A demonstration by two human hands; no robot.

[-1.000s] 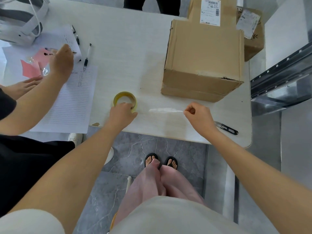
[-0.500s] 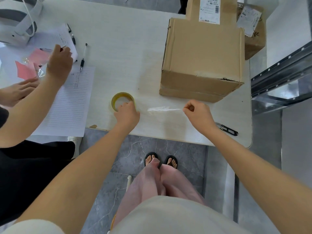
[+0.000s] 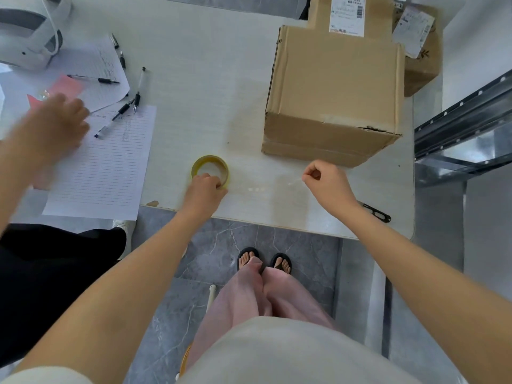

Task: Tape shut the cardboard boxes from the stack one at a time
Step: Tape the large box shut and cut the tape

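Looking down from the head camera, we see our left hand (image 3: 203,189) curled on the near rim of the yellowish tape roll (image 3: 209,169), which lies flat on the bench (image 3: 194,106) to the near left of the cardboard box (image 3: 332,92). Our right hand (image 3: 327,181) is fisted just in front of the box's near face, thumb and forefinger pinching the free end of the strip of clear tape (image 3: 263,188). The strip is faint, but it spans from roll to pinch, so its long axis runs left to right, roughly parallel to that near face. The box sits away from us, beyond the strip, with its flaps folded down. A second box (image 3: 346,12) with a shipping label stands behind it. The right hand is the nearer one to the box, so we judge that it would lead the strip up and away onto the top. Thread snips (image 3: 374,212) lie on the bench near and to the right of the box. Far to the box's left, another person's hand (image 3: 52,126), blurred, is over a lined sheet (image 3: 102,167).
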